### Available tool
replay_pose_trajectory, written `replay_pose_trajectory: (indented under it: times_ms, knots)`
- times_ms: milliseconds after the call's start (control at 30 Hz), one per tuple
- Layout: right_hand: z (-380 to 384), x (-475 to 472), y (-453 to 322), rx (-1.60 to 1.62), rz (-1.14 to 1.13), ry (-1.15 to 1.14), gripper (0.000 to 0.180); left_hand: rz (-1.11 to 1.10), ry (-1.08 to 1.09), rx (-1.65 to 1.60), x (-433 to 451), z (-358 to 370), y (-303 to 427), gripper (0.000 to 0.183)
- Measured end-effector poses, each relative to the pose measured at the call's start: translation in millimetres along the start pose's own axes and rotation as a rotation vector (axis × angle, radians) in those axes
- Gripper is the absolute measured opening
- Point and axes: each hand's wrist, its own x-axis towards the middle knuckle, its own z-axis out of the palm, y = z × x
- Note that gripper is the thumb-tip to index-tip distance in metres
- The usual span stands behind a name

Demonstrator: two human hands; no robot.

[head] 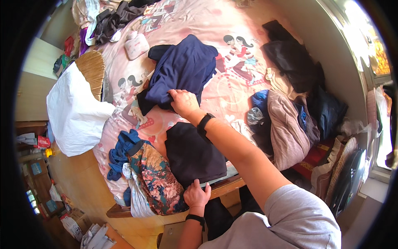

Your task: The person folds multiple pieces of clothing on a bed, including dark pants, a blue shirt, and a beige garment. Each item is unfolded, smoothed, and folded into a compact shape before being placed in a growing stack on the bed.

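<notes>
My right hand (186,102) reaches over the bed, its fingers bent onto the lower edge of a crumpled navy garment (186,65) and gripping the cloth. Black cloth (146,102) shows from beneath that garment. Nearer to me lies a folded black garment (194,155), flat by the bed's edge. My left hand (196,194) rests at this near edge, fingertips against the black garment's border, thumb apart. Just left of it, a floral-print garment (157,177) hangs partly over the wooden bed frame (227,187), beside a bunched blue garment (122,152).
A pink patterned sheet (230,90) covers the bed. A pink hot-water bottle (136,46) lies further back. White cloth (77,115) drapes over a woven-straw item (91,70) at left. Clothes, including a mauve garment (284,130) and black garments (287,59), line the right side.
</notes>
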Motion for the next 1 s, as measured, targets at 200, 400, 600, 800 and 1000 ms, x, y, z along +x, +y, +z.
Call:
replay_pose_trajectory:
  times_ms: [200, 400, 600, 800, 1000]
  knots:
    - [-53, 24, 52, 0.601, 0.308, 0.139, 0.042, 0.007, 0.008, -0.009, 2, -4, 1, 0.038]
    - [-131, -12, 145, 1.556, 0.643, 0.296, 0.021, 0.003, 0.0, -0.027, 2, -2, -4, 0.037]
    - [-198, -76, 143, 1.662, 0.458, 0.521, 0.028, 0.0, -0.007, -0.011, 1, 0, -3, 0.038]
    - [-241, -83, 108, 1.227, 0.363, 0.567, 0.03, 0.009, -0.006, -0.01, 3, 1, -3, 0.037]
    - [-219, -104, 23, 0.695, 0.211, -0.037, 0.036, 0.014, 0.009, -0.009, 3, -2, -3, 0.036]
